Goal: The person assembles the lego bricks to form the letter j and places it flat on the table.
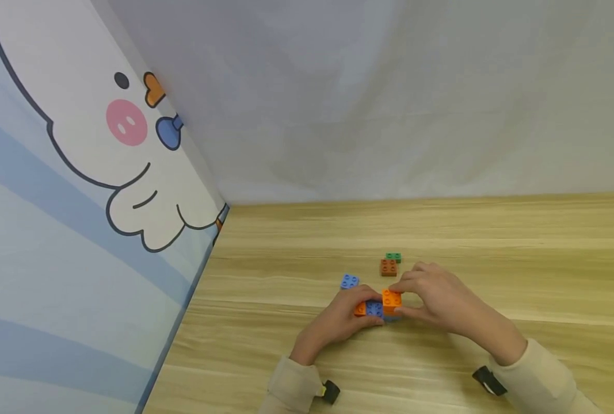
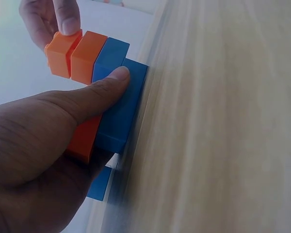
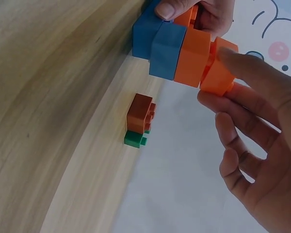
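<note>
My left hand [image 1: 338, 315] grips a low build of toy building bricks on the table, with an orange brick [image 1: 360, 309] and a blue brick [image 1: 374, 309] showing between thumb and fingers. At its right end rises a small column: a blue brick [image 3: 168, 51] with an orange brick [image 3: 192, 57] on it. My right hand [image 1: 436, 296] pinches another orange brick [image 3: 218, 73] at the column's top. A narrow, slightly uneven gap shows between the two orange bricks in the right wrist view. The left thumb presses along the blue base brick [image 2: 119, 111].
Behind the hands lie a reddish-brown brick [image 1: 388, 268] and a green brick [image 1: 393, 257], close together. A loose blue brick [image 1: 350, 281] is just beyond the left hand. A pale curtain [image 1: 389, 115] bounds the wooden table [image 1: 493, 230] at the back, a cartoon-printed panel [image 1: 79, 230] at the left.
</note>
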A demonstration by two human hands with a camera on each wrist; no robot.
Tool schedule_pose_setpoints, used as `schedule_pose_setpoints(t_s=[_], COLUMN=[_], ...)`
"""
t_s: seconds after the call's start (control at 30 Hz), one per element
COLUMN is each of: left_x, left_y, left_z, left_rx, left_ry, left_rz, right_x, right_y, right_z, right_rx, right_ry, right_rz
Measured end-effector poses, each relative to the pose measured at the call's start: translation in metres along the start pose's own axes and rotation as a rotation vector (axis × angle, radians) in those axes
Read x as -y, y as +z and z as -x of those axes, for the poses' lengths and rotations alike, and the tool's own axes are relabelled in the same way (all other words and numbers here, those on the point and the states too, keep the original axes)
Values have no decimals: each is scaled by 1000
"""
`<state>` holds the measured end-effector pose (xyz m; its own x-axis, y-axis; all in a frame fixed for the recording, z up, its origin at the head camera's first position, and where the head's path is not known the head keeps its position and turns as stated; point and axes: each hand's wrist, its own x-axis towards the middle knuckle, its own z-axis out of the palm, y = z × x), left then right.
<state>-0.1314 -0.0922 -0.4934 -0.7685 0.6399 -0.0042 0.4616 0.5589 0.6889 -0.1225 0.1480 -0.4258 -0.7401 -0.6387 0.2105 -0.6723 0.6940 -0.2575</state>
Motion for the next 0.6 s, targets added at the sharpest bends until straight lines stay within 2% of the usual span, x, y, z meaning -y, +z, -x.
schedule_pose_setpoints(t_s=[0.6], left_x=[1], left_y=[2], left_z=[1], left_rx=[-1], left_ry=[-3], left_rz=[-8], right_x=[7], right_y=[2], right_z=[1], right_rx=[-31], right_ry=[-8], right_rz=[77])
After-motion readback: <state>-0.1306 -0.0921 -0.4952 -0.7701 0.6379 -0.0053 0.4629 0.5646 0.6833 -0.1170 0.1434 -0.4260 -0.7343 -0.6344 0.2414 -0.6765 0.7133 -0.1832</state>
